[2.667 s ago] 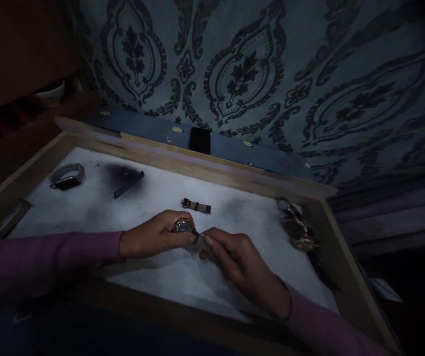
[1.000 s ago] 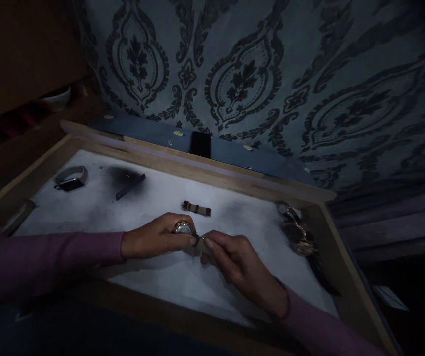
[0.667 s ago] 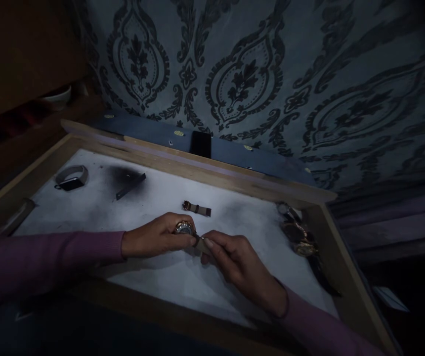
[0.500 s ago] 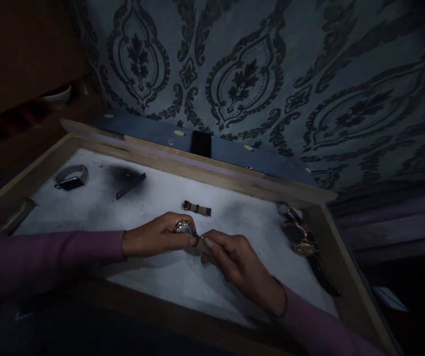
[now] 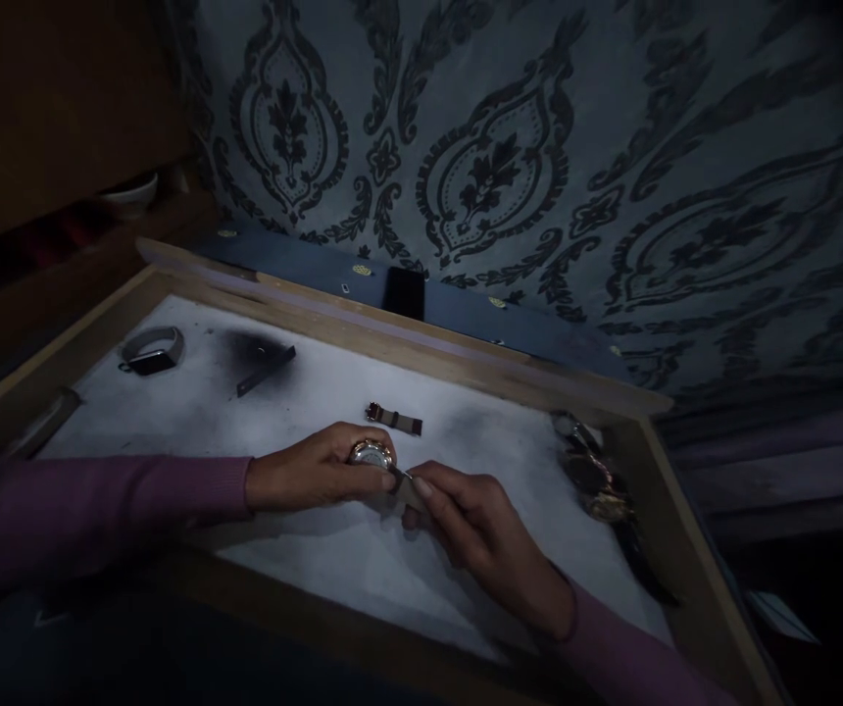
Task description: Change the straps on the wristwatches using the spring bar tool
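Observation:
My left hand (image 5: 322, 466) is closed around a round wristwatch (image 5: 372, 454), its metal case turned up between thumb and fingers. A strap piece (image 5: 408, 493) extends from the case on the right. My right hand (image 5: 470, 515) pinches that strap close to the case, and a small bright bit of metal shows by the fingertips, too small to name. Just beyond my hands, a separate watch strap (image 5: 394, 420) with a buckle lies on the white surface. My fingers hide part of the watch and strap.
A wooden-rimmed tray (image 5: 407, 343) surrounds the white surface. Inside stand a smartwatch (image 5: 153, 351) at far left, a dark flat strip (image 5: 267, 372), and several watches (image 5: 598, 480) along the right side. A black phone-like object (image 5: 405, 292) rests behind the back rim, before a patterned wall.
The whole view has shifted slightly, so things appear a little further right. Both hands keep their hold on the watch and strap, with the case tilted slightly differently.

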`<state>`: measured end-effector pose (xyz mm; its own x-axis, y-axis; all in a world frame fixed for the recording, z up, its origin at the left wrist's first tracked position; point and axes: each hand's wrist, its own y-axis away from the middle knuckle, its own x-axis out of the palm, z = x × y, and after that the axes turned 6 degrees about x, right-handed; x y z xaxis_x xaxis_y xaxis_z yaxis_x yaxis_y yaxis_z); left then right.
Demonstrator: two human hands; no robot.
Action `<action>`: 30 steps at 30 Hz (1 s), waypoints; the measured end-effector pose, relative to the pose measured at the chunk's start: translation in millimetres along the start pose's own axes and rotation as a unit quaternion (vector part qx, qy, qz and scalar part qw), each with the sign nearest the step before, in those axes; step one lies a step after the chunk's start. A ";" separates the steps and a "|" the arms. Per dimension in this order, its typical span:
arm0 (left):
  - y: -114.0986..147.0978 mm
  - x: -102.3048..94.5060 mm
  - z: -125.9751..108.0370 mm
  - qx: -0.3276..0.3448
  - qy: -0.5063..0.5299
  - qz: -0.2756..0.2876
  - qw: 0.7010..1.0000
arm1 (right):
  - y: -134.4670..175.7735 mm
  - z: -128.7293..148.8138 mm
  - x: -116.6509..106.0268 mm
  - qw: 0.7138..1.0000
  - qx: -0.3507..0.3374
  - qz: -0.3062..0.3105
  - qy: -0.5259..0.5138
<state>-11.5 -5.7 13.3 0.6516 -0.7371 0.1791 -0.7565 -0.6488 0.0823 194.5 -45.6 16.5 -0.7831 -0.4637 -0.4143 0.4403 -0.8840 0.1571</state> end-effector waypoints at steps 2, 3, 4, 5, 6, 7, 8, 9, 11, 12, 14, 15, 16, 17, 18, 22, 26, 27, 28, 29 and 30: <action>0.0 0.1 -0.1 0.000 0.003 -0.004 1.000 | 0.4 1.4 -0.4 1.000 -0.007 -0.005 0.001; -0.1 0.2 -0.3 0.000 0.003 -0.004 1.000 | 0.4 2.1 -0.5 1.000 -0.007 -0.006 0.002; -0.3 0.3 -0.6 0.000 0.003 -0.005 1.000 | 0.5 2.8 -0.7 1.000 -0.003 -0.005 0.003; -0.4 0.4 -1.0 0.002 0.004 -0.005 1.000 | 0.5 3.3 -0.8 1.000 0.002 -0.004 0.002; -0.5 0.5 -1.4 0.004 0.004 -0.004 1.000 | 0.5 3.6 -0.8 1.000 0.007 -0.001 0.001; -0.6 0.5 -1.9 0.007 0.003 -0.004 1.000 | 0.4 3.8 -0.9 1.000 0.012 0.001 0.000; -0.7 0.5 -2.4 0.010 0.000 -0.002 1.000 | 0.4 3.8 -0.9 1.000 0.014 0.002 0.001; -0.7 0.3 -2.8 0.016 -0.005 0.000 1.000 | 0.4 3.6 -1.0 1.000 0.014 0.003 0.002; -0.6 -0.2 -3.6 0.024 -0.024 0.003 0.999 | 0.5 3.0 -1.1 1.000 0.009 0.004 0.011; -0.4 -0.6 -3.8 0.028 -0.032 0.004 0.999 | 0.5 2.8 -1.3 1.000 0.006 0.004 0.016; -0.1 -1.4 -3.8 0.033 -0.046 0.006 0.998 | 0.5 2.6 -1.7 1.000 0.000 0.002 0.024; 0.0 -1.7 -3.6 0.036 -0.051 0.008 0.998 | 0.5 2.7 -2.0 1.000 -0.002 0.003 0.027; 0.1 -1.9 -3.2 0.037 -0.055 0.010 0.998 | 0.4 2.9 -2.2 1.000 -0.004 0.004 0.028; 0.1 -2.0 -2.8 0.038 -0.057 0.011 0.998 | 0.3 3.1 -2.5 1.000 -0.006 0.005 0.029; 0.1 -2.1 -2.2 0.039 -0.059 0.011 0.997 | 0.2 3.4 -2.6 0.999 -0.008 0.006 0.031; -0.3 -2.6 -1.0 0.042 -0.068 0.013 0.997 | 0.2 3.9 -2.2 0.999 -0.018 0.001 0.044; -0.3 -3.7 -1.4 0.048 -0.093 0.026 0.994 | 0.6 3.8 -1.5 0.997 -0.022 -0.007 0.070; -0.1 -4.0 -1.5 0.050 -0.100 0.028 0.993 | 0.6 3.8 -1.6 0.997 -0.023 -0.006 0.079; 0.0 -4.2 -1.6 0.050 -0.106 0.030 0.993 | 0.5 3.7 -1.9 0.996 -0.024 -0.001 0.086; 0.1 -4.4 -1.7 0.050 -0.111 0.032 0.992 | 0.4 3.6 -2.2 0.996 -0.025 0.005 0.089; 0.3 -4.5 -1.7 0.049 -0.115 0.034 0.992 | 0.3 3.5 -2.7 0.996 -0.024 0.013 0.087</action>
<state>-14.7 -2.2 14.3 0.6041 -0.7955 -0.0479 -0.7968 -0.6039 -0.0207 195.2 -44.8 20.8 -0.6854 -0.4659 -0.5596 0.4839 -0.8657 0.1280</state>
